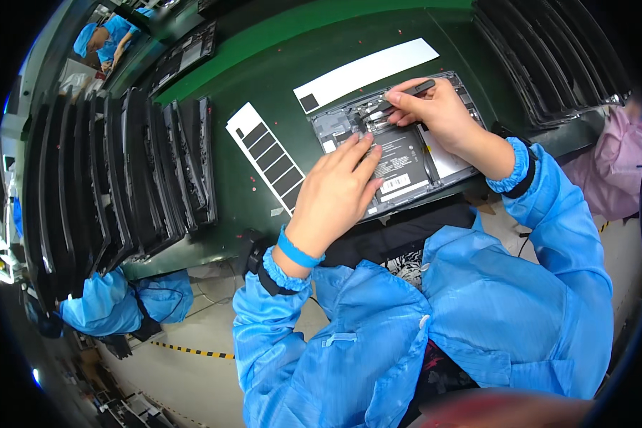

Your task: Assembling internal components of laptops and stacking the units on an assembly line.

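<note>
An opened tablet-like device (446, 167), its black battery and grey inner parts showing, lies on the dark green bench (264, 64) in front of me. My left hand (335, 192) rests flat on the device's battery area, fingers pointing toward its upper middle. My right hand (435, 110) is over the device's top part, pinching a thin dark stick-like tool (419, 88) whose end points at the inner parts. Both arms wear blue sleeves, and a blue band circles my left wrist.
A white sheet with several black rectangular pads (267, 155) lies left of the device, and a long white strip (367, 71) behind it. Racks of upright black panels stand at the left (121, 171) and far right (549, 57). Another person in blue (103, 39) works at the far left.
</note>
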Demonstrator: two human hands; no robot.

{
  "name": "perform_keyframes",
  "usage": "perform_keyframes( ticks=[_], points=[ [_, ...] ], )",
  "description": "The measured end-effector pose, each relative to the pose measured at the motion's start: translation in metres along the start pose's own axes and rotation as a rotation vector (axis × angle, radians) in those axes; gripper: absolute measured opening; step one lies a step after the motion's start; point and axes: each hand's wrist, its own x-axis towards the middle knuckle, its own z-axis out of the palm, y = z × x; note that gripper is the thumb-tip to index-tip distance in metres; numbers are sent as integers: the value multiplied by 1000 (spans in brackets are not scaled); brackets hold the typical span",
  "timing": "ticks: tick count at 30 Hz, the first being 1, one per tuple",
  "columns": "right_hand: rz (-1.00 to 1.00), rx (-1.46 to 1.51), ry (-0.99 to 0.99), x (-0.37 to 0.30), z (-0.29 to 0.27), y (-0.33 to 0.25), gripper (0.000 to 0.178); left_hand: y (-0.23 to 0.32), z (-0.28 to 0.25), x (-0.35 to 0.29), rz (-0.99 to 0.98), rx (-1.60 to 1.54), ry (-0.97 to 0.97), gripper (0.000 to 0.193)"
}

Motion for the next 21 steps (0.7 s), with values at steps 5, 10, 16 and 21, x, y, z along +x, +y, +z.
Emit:
perform_keyframes(
  ticks=[5, 10, 16, 21],
  points=[
    [-39, 11, 51, -2, 4, 4, 24, 0, 0, 2, -36, -48, 5, 40],
    [-69, 47, 80, 1, 4, 2, 23, 1, 7, 3, -33, -1, 32, 37],
    [-71, 21, 90, 3, 3, 5, 22, 4, 4, 7, -43, -6, 20, 39],
    [-82, 11, 74, 3, 5, 5, 23, 13, 0, 14, -150, -78, -22, 42]
  ],
)
